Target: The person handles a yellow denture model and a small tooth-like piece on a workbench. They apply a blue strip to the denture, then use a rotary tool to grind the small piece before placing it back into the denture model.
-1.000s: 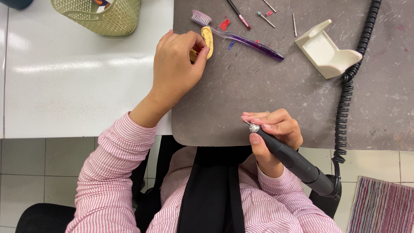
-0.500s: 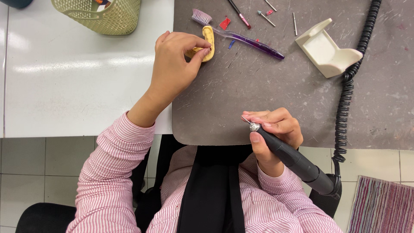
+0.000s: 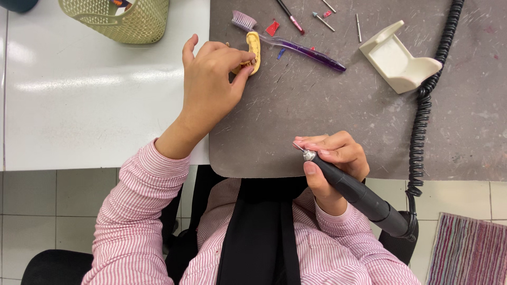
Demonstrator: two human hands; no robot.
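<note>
Left hand (image 3: 211, 84) pinches yellow cast (image 3: 253, 51) beside brush (image 3: 296, 45); right hand (image 3: 332, 158) clenches handpiece (image 3: 359, 195). Risk: loose pinch drops cast; coiled cord (image 3: 422, 121) snags.

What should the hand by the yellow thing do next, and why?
Probably lift the yellow piece toward the body. The left hand already pinches it beside the toothbrush, while the right hand holds the grinding tool ready at the mat's near edge.
</note>
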